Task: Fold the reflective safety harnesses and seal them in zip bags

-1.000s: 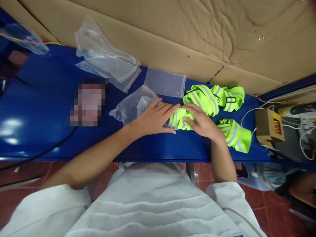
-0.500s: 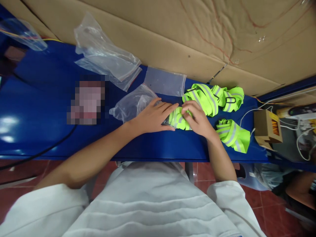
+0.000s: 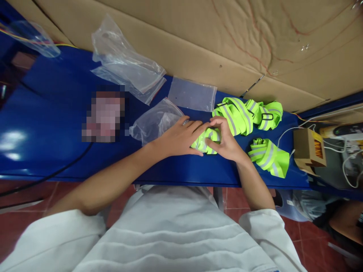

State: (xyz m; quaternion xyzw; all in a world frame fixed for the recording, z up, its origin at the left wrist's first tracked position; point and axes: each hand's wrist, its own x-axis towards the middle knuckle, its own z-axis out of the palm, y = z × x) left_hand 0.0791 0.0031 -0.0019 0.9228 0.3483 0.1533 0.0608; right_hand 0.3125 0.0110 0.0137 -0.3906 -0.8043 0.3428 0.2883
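Between my hands lies a rolled neon-yellow reflective strap (image 3: 203, 143) with grey stripes, with clear plastic film over part of it. My left hand (image 3: 180, 138) grips the mouth of a clear plastic bag (image 3: 149, 122) around the roll's left end; its fingers reach over the top and its thumb lies along the near side. My right hand (image 3: 229, 142) is curled around the roll's right end, thumb on the near side and fingertips at the far side. The hands nearly touch, and the left palm hides part of the bag.
More neon strap bundles (image 3: 236, 115) lie behind my right hand, and another strap bundle (image 3: 269, 156) to its right. Flat clear bags (image 3: 193, 94) lie at the back of the blue table (image 3: 181, 170). A small cardboard box (image 3: 307, 149) stands right. A pixelated object (image 3: 105, 115) lies left.
My right hand has spread its thumb and fingers wider around the roll, and its fingertips have come closer to my left hand. The roll sits slightly further into the left hand. The view shifted slightly.
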